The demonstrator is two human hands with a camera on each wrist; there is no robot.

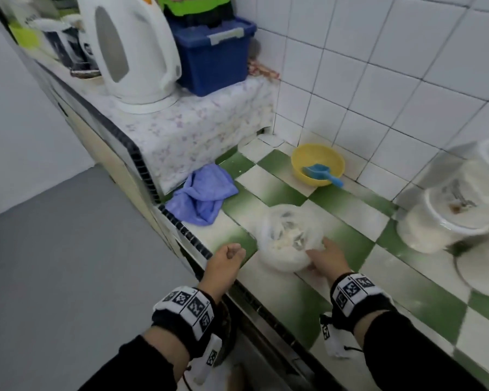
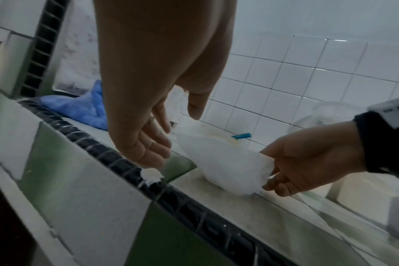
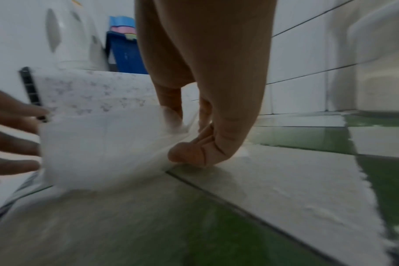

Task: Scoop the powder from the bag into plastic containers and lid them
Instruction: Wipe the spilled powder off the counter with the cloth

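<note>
A clear plastic bag (image 1: 283,258) of white powder sits near the front edge of the green-and-white tiled counter (image 1: 280,190). My right hand (image 1: 316,253) grips the bag's right side. In the right wrist view its thumb and curled fingers (image 3: 194,147) pinch the plastic of the bag (image 3: 98,147). My left hand (image 1: 235,251) hovers just left of the bag (image 2: 226,165) with relaxed fingers (image 2: 153,144), holding nothing. A blue scoop (image 1: 318,172) lies in a yellow bowl (image 1: 302,153) by the wall. Blurred plastic containers (image 1: 424,230) holding white powder stand at the right.
A blue cloth (image 1: 201,193) lies left of the bag. On the raised shelf behind stand a white kettle (image 1: 130,52) and a blue box (image 1: 215,57). Powder dusts the counter tiles (image 3: 285,180), and a small clump (image 2: 152,175) sits on the black-tiled front edge.
</note>
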